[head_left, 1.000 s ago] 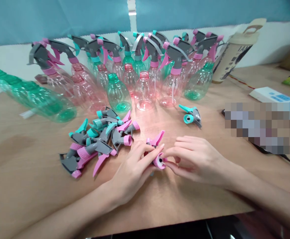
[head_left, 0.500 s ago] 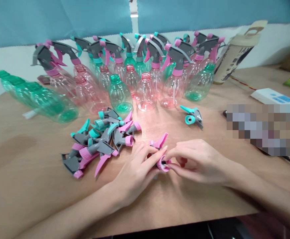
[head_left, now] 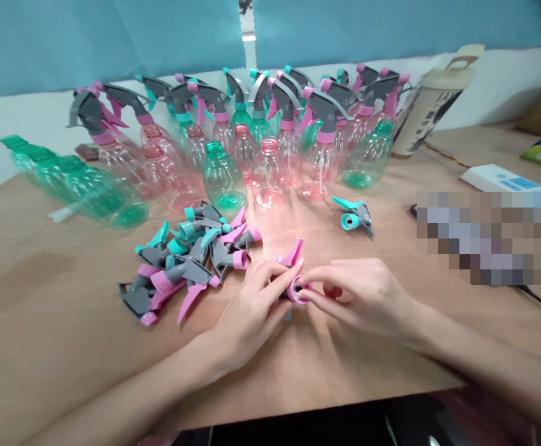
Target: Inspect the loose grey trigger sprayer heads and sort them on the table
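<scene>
Both my hands meet over the wooden table (head_left: 43,347) on one pink spray head (head_left: 293,272). My left hand (head_left: 252,310) curls its fingers around the head's body, its pink trigger sticking up behind. My right hand (head_left: 358,294) pinches at the pink screw collar with fingertips pressed together. Just left of my hands lies a heap of loose spray heads (head_left: 187,260) in pink, teal and grey. A single teal spray head (head_left: 354,217) lies apart, beyond my right hand.
Several pink and green plastic bottles (head_left: 265,167), some capped with spray heads, stand at the back. A row of green bottles (head_left: 75,183) lies on its side at the left. A beige tumbler (head_left: 426,111) and a white box (head_left: 507,179) sit at the right, with a black cable (head_left: 537,297).
The spray head and both hands have shifted slightly away from me on the table; my right fingertips stay at the collar. Everything else is where it was.
</scene>
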Demonstrator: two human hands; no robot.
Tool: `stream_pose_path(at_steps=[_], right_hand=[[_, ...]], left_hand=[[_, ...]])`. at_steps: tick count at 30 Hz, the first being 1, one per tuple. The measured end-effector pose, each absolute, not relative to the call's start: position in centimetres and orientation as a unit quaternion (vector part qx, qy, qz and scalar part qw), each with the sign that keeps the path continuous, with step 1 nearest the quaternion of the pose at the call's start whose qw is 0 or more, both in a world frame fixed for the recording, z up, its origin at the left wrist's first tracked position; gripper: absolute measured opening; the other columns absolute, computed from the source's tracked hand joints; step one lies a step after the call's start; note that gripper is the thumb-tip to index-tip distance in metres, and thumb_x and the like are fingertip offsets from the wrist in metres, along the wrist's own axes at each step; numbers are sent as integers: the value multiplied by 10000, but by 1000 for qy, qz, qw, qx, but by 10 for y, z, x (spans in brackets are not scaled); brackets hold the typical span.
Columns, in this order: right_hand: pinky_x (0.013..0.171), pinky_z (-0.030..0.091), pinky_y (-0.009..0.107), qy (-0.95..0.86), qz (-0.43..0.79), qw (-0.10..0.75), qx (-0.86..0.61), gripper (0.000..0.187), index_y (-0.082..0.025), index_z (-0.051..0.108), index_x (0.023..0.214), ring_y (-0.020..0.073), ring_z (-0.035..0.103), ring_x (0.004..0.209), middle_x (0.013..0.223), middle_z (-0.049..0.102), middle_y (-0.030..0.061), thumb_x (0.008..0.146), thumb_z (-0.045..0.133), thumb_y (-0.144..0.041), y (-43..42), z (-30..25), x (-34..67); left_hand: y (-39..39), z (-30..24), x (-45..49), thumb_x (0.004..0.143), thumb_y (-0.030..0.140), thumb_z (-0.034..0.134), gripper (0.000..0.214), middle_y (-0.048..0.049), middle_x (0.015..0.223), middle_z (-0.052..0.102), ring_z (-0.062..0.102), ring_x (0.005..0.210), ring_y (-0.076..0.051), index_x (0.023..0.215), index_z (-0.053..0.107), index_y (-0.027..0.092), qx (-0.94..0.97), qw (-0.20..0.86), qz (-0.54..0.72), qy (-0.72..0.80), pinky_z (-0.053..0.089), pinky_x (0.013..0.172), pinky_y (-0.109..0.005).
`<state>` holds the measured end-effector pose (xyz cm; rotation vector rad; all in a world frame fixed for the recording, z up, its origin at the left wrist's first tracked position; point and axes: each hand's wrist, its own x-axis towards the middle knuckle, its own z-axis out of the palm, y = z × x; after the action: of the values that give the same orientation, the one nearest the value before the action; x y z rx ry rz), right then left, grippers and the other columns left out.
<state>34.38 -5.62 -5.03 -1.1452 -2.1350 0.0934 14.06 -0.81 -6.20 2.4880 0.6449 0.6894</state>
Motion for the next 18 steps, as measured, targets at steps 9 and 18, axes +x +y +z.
stream_pose_path(at_steps=[9, 18], right_hand=[[469, 284, 256, -894, 26, 158, -419, 216, -149, 642, 760, 121, 548, 499, 605, 637, 19, 905, 496, -215, -40, -26, 349], [584, 445, 215, -741, 269, 330, -519, 229, -181, 495, 1117, 105, 612, 624, 804, 680, 3, 914, 521, -284, -52, -46, 332]], left_hand=[[-8, -60, 142, 899, 85, 488, 543, -57, 1057, 541, 512, 989, -213, 1385, 371, 297, 908, 225, 242, 255, 484, 856, -392], [-9, -60, 141, 894, 88, 498, 365, -75, 1119, 536, 513, 1040, -214, 1236, 497, 218, 901, 242, 256, 253, 472, 877, -366]])
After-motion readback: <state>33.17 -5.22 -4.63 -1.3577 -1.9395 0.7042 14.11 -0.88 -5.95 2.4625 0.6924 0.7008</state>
